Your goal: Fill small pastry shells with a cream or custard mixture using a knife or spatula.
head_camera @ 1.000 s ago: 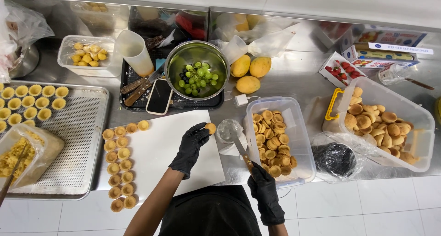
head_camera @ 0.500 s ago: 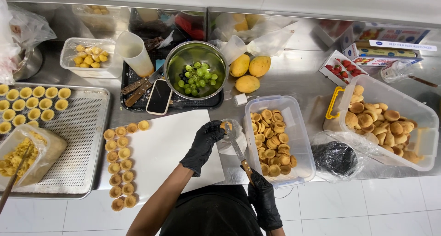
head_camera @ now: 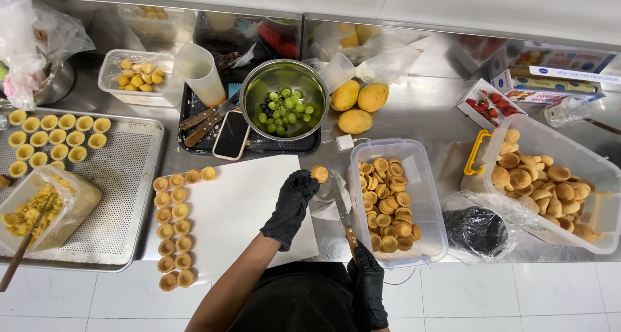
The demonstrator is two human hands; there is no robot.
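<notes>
On the white board's (head_camera: 239, 209) left edge, finished fluted tart shells (head_camera: 173, 232) sat in neat columns, kept apart from the unworked stock. My left hand (head_camera: 291, 206), in a matte black glove, pinched one crimped golden tart shell (head_camera: 319, 173) above the board's right corner. My right hand (head_camera: 367, 277) gripped a wooden-handled knife (head_camera: 343, 214), blade angled toward it, beside the clear plastic tub (head_camera: 427, 196) of shells.

The black-gloved left hand (head_camera: 290, 208) has carried the small golden fluted tart shell (head_camera: 319, 173) at its fingertips rightward, off the white board's edge. The black-gloved right hand (head_camera: 367, 281) (gripping the wooden-handled knife (head_camera: 343, 214)) has slid lower.
</notes>
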